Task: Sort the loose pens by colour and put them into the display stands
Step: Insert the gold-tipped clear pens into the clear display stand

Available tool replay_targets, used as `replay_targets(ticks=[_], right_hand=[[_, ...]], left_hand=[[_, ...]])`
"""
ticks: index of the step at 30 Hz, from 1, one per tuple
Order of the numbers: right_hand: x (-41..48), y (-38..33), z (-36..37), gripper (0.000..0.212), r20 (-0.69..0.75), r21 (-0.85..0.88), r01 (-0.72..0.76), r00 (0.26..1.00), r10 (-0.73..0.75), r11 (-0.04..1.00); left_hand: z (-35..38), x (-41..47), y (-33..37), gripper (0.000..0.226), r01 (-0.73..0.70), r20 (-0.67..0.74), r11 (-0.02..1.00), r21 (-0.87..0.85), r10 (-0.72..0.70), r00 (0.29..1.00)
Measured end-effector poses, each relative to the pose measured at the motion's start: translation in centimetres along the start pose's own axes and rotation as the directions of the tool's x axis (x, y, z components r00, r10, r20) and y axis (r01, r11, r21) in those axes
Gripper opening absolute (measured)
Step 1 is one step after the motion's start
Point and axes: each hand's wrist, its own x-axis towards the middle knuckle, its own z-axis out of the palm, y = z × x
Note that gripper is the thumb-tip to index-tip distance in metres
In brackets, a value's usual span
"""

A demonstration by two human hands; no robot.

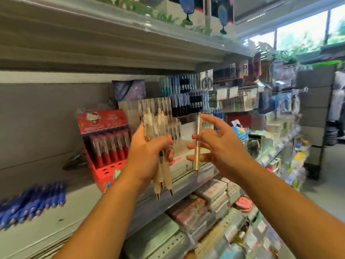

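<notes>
My left hand point(149, 156) grips a bunch of cream-and-gold pens point(160, 169), tips pointing down, in front of the shelf. My right hand point(218, 146) pinches a single cream-and-gold pen point(197, 144) upright, just to the right of the bunch. Behind both hands stands a pale display stand point(130, 114) with similar clear and cream pens in it. A red display stand point(104, 144) holding red pens sits to its left. Loose blue pens point(31, 200) lie in a row on the shelf at far left.
The grey shelf board point(78, 206) carries the stands, and another shelf point(93, 40) hangs overhead. More pen displays point(184, 94) stand behind at the right. Packaged stationery point(205, 212) fills the lower shelves. An aisle floor point(324, 174) opens at the right.
</notes>
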Motion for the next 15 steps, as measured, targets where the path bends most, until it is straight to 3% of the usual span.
replay_targets(ticks=[8, 15], right_hand=[[7.1, 2.8, -4.4, 0.037, 0.060, -0.177, 0.064, 0.997, -0.054, 0.982], [15.2, 6.5, -5.4, 0.047, 0.155, -0.278, 0.174, 0.979, -0.135, 0.945]], left_hand=[[2.3, 5.9, -4.0, 0.025, -0.020, -0.038, 0.998, 0.065, 0.023, 0.999], [1.5, 11.3, -4.5, 0.025, -0.086, -0.123, 0.976, 0.199, 0.112, 0.986]])
